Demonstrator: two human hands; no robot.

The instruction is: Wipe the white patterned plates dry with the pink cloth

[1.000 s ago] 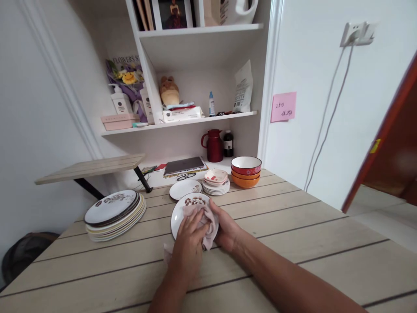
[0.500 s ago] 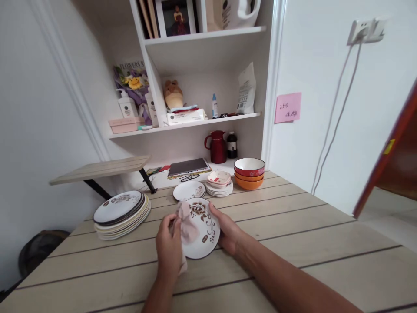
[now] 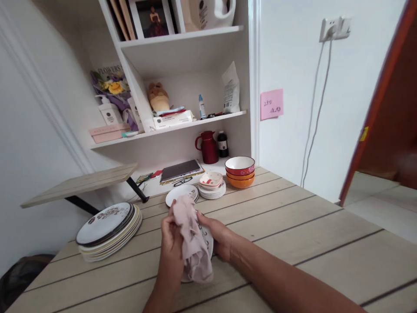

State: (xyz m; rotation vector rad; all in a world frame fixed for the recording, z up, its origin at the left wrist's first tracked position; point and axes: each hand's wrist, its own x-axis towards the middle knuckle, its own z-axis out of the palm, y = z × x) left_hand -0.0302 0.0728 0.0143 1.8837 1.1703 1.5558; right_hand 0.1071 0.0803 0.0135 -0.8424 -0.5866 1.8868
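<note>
Over the table, my right hand [image 3: 220, 238] grips the right edge of a white plate [image 3: 209, 240] with a dark rim and brown floral pattern. A pale pink cloth [image 3: 193, 245] is draped across the plate and hides most of its face. My left hand [image 3: 172, 248] is closed on the cloth at the plate's left side; its fingertips are partly hidden behind the fabric. Just beyond the cloth lies another patterned plate [image 3: 177, 195] on the table.
A stack of larger plates [image 3: 106, 224] stands at left, below a small raised wooden shelf [image 3: 84, 184]. Farther back are small stacked dishes [image 3: 212, 191], red and orange bowls [image 3: 240, 174], glasses [image 3: 183, 181], a laptop [image 3: 180, 170] and a red jug [image 3: 209, 148].
The cloth has spread from the plate's left side over most of its face, and my left hand has risen slightly with it. The view has turned a little to the right.
</note>
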